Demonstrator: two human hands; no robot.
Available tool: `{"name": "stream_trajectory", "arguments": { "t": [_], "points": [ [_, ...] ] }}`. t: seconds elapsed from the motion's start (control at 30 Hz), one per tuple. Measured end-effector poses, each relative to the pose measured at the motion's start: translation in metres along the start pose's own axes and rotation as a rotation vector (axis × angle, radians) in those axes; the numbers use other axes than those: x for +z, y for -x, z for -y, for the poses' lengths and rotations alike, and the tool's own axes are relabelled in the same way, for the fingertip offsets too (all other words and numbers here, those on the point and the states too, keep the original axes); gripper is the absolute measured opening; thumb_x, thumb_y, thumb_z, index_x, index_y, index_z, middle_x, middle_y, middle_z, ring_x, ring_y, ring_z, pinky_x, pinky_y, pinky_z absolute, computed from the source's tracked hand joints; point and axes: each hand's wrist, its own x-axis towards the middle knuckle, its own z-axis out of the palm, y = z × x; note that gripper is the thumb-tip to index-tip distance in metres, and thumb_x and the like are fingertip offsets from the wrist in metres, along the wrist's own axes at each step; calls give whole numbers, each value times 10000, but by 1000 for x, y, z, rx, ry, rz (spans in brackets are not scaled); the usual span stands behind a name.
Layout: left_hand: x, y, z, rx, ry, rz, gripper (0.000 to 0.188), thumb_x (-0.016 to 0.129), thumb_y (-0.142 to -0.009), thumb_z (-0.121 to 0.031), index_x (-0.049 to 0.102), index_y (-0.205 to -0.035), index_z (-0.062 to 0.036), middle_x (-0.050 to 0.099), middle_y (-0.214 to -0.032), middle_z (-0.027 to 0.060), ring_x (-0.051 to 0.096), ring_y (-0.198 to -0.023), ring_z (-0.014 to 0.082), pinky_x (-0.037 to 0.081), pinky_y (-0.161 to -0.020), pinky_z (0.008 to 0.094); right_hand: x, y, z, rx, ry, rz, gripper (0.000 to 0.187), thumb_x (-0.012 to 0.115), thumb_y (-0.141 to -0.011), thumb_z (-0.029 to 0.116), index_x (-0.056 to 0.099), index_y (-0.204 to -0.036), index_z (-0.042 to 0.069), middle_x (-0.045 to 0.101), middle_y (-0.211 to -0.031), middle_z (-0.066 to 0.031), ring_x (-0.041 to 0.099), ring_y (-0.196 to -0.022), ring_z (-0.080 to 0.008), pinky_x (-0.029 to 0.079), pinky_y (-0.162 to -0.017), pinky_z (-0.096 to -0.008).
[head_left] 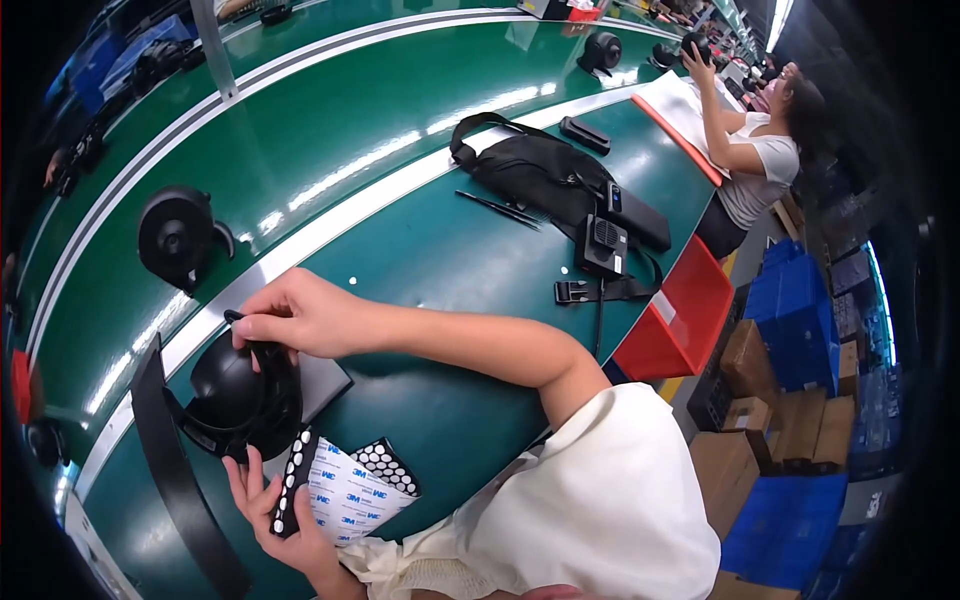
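A glossy black rounded device [231, 385] sits on the green worktop at the near left, tilted on its side. My right hand [305, 315] reaches across and pinches a thin black part at its upper edge; the fingertips partly cover that part. My left hand [280, 510] is closed on a folded sheet of adhesive pads [350, 495], with white round dots along its edge and a white printed backing. The left fingertips also touch the lower side of the device. A grey flat block [325, 390] lies partly hidden behind the device.
A black curved strip [180, 480] lies at the left. Another black round unit [178, 238] stands on the green conveyor [330, 100]. Farther right are a black bag [530, 170], tweezers [500, 208], a small black box with a grille [603, 243] and a red bin [685, 310]. A co-worker [760, 150] stands beyond.
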Motion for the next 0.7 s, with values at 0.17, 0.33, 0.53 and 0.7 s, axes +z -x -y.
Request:
{"name": "stream_trajectory", "arguments": {
  "t": [0.17,0.33,0.53,0.7],
  "points": [
    [0,-1,-2,24,-63,10,217,529,-683,90,461,-866,-2,453,-1148,303,268,-1231,374,231,-987,439,-2,-4,-4,8,-149,38,273,472,-850,212,619,-794,-11,613,-676,-44,519,-534,-76,426,-493,-218],
    [-6,0,-1,31,-86,17,190,533,-710,58,496,-878,-21,341,-1265,286,348,-1195,355,237,-980,408,4,-4,-14,103,-44,64,265,490,-862,257,627,-865,30,609,-758,-10,507,-673,-44,404,-578,-191],
    [1,-6,-5,80,-80,-2,202,651,-665,27,529,-822,-9,562,-1045,218,382,-1165,352,314,-938,361,1,7,-10,137,52,123,296,411,-889,228,593,-946,3,634,-756,-59,530,-785,-81,394,-749,-226],
    [-6,-5,-6,98,-96,-7,202,654,-658,32,535,-819,5,563,-1043,217,392,-1157,345,329,-925,353,13,6,-4,109,88,118,236,443,-872,182,594,-903,4,633,-752,-78,543,-727,-80,403,-689,-213]
  ]
}}
